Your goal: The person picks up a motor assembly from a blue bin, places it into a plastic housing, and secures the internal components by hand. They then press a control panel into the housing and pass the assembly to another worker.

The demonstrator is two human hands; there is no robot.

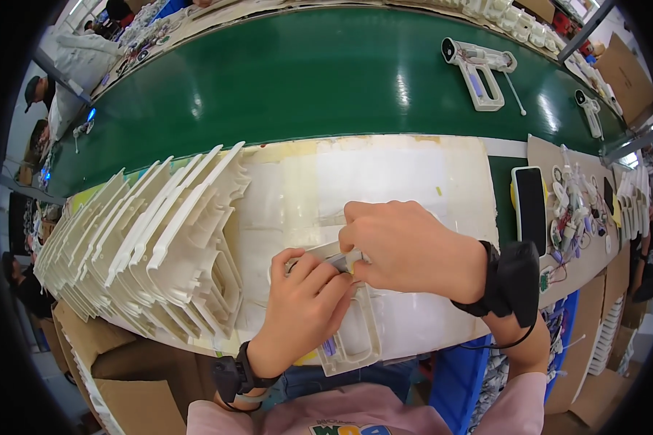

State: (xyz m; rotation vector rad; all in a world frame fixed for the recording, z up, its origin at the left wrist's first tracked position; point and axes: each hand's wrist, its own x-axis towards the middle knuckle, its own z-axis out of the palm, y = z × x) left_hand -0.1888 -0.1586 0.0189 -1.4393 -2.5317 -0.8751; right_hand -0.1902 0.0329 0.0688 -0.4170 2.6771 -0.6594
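Note:
A cream plastic housing (pixel 372 326) with a looped handle lies on the paper-covered bench in front of me, its handle pointing toward my body. My left hand (pixel 302 308) is closed around the upper part of this housing, fingers curled over its edge. From the right, my right hand (pixel 406 246) reaches over the same part, with thumb and fingers pinched together. Between the fingertips of both hands a small grey-white part (pixel 339 261) shows at the housing; most of it is hidden. Inside the handle there is a purple piece (pixel 329 346).
Nested cream housing shells (pixel 174 239) stand at left. On the right are a phone (pixel 531 203) and wired components (pixel 575 210). Beyond the bench runs a green conveyor belt (pixel 290 80) carrying a half-assembled gun-shaped unit (pixel 482 72). A blue bin (pixel 461 380) and cardboard box (pixel 141 391) sit below.

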